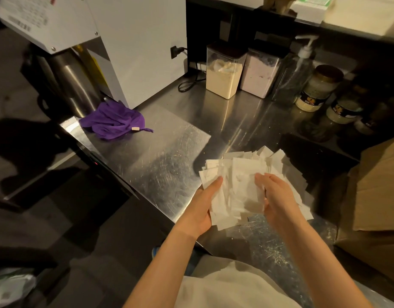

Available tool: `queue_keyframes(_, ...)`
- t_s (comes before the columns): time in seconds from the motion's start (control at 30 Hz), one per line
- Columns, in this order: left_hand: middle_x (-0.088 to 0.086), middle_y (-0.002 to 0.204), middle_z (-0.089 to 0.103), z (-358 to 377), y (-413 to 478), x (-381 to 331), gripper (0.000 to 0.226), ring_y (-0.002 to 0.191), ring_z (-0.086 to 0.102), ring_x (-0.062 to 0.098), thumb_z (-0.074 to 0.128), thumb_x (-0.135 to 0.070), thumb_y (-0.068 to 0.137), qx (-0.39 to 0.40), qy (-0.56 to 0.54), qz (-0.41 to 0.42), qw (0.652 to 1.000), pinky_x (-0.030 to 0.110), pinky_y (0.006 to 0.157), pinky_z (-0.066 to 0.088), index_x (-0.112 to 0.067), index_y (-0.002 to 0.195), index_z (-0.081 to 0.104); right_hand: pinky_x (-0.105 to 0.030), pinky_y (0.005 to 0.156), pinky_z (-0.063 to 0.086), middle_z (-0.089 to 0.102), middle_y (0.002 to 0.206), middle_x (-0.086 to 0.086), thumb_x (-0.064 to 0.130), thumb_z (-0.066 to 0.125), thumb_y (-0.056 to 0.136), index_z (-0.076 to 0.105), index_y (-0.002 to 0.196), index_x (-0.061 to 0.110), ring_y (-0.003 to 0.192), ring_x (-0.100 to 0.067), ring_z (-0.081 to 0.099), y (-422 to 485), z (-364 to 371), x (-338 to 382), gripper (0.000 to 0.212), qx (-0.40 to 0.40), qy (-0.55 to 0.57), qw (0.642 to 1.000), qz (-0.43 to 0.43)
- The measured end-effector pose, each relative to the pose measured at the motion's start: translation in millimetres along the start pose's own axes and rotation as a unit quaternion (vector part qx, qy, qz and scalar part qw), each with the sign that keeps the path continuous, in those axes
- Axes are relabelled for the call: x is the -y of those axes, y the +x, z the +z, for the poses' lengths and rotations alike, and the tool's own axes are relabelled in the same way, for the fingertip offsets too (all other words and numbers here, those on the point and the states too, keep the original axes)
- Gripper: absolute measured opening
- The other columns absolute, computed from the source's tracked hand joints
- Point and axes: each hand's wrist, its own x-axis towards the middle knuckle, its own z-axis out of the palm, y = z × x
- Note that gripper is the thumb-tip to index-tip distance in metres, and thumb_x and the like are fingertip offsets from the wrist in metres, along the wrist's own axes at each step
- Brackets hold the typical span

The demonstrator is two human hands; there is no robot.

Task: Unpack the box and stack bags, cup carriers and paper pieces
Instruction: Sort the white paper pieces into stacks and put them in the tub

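Note:
A loose, fanned pile of white paper pieces sits between both hands just above the steel counter, near its front edge. My left hand cups the pile's left side with the fingers under it and the thumb on top. My right hand grips the right side, its fingers curled over the top sheets. The sheets stick out unevenly at the far and right sides. A brown cardboard box stands at the right, close to the pile, with its flap open.
A purple cloth lies at the counter's left, in front of a white machine and a steel cylinder. Two clear powder containers, a pump bottle and labelled jars line the back.

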Motion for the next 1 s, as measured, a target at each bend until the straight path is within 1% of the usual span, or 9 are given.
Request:
queue_keyframes(0.07,0.009,0.117,0.071,1.8,-0.6,-0.4,0.044,0.111,0.065,0.028,0.064,-0.040,0.082,0.017,0.000,-0.001,1.000,0.047,0.101,0.048,-0.019,0.121,0.064,-0.040,0.079,0.052,0.057,0.104,0.000,0.019,0.050,0.098,0.057,0.104,0.016,0.091,-0.018,0.055,-0.8,8.9,-4.5,0.009,0.003,-0.018,1.000,0.000)
queue_keyframes(0.2,0.008,0.111,0.073,3.3,-4.0,-2.5,0.040,0.104,0.069,0.026,0.064,-0.043,0.078,0.027,0.009,0.000,1.000,0.045,0.096,0.051,-0.022,0.112,0.069,-0.042,0.078,0.054,0.053,0.124,-0.001,0.028,0.042,0.100,0.043,0.131,0.021,0.103,-0.024,0.056,-0.5,21.3,-10.5,0.032,0.024,-0.087,0.996,0.009)
queue_keyframes(0.37,0.010,0.110,0.073,2.7,-2.3,-0.8,0.029,0.104,0.069,0.029,0.065,-0.034,0.087,-0.011,0.019,0.001,1.000,0.041,0.089,0.056,-0.017,0.110,0.069,-0.048,0.094,0.051,0.050,0.136,-0.002,0.028,0.039,0.101,0.040,0.139,0.024,0.115,-0.028,0.053,-0.5,21.6,-8.3,0.038,0.060,-0.150,0.987,-0.006)
queue_keyframes(0.47,0.010,0.106,0.074,4.2,-2.5,-1.4,0.026,0.100,0.070,0.027,0.066,-0.033,0.087,-0.009,0.022,-0.002,1.000,0.042,0.090,0.055,-0.017,0.106,0.070,-0.046,0.101,0.046,0.052,0.135,0.002,0.030,0.039,0.102,0.040,0.137,0.026,0.115,-0.024,0.054,-6.8,22.9,-3.2,0.035,0.103,-0.159,0.982,-0.026)
queue_keyframes(0.57,0.009,0.103,0.075,4.9,-4.1,-2.4,0.029,0.094,0.072,0.023,0.065,-0.032,0.087,0.005,0.024,-0.003,1.000,0.041,0.089,0.056,-0.016,0.111,0.068,-0.027,0.101,0.036,0.046,0.118,0.022,0.027,0.036,0.104,0.034,0.124,0.033,0.110,-0.009,0.047,-17.1,25.6,1.9,0.022,0.165,-0.141,0.975,-0.054)
queue_keyframes(0.67,0.009,0.103,0.075,5.1,-5.3,-3.1,0.032,0.095,0.072,0.024,0.066,-0.030,0.088,0.007,0.019,-0.010,1.000,0.041,0.087,0.057,-0.015,0.116,0.067,-0.028,0.100,0.036,0.037,0.122,0.018,0.029,0.036,0.104,0.023,0.143,0.034,0.111,-0.009,0.040,-19.0,27.6,2.8,0.042,0.184,-0.156,0.968,-0.069)
queue_keyframes(0.77,0.010,0.104,0.074,4.1,-3.9,-2.2,0.038,0.098,0.070,0.026,0.070,-0.025,0.082,0.000,0.014,-0.005,1.000,0.044,0.091,0.055,-0.012,0.119,0.067,-0.034,0.104,0.041,0.045,0.134,0.013,0.031,0.039,0.102,0.028,0.143,0.035,0.116,-0.015,0.050,-14.0,26.7,-2.6,0.043,0.178,-0.151,0.970,-0.063)
queue_keyframes(0.9,0.013,0.104,0.074,1.6,-2.2,-0.9,0.031,0.098,0.070,0.029,0.068,-0.018,0.087,-0.015,0.006,0.002,1.000,0.047,0.090,0.055,-0.010,0.117,0.066,-0.032,0.084,0.054,0.056,0.121,0.008,0.023,0.048,0.099,0.042,0.131,0.030,0.100,-0.014,0.059,-11.1,22.1,-5.1,0.033,0.127,-0.127,0.982,-0.056)
queue_keyframes(1.0,0.014,0.111,0.072,1.3,-2.4,-1.2,0.035,0.106,0.067,0.032,0.066,-0.025,0.089,-0.013,0.009,-0.003,1.000,0.049,0.094,0.053,-0.011,0.121,0.064,-0.034,0.078,0.057,0.061,0.111,0.002,0.019,0.061,0.092,0.056,0.117,0.021,0.097,-0.019,0.062,-10.3,18.7,-6.4,0.026,0.065,-0.143,0.983,-0.092)
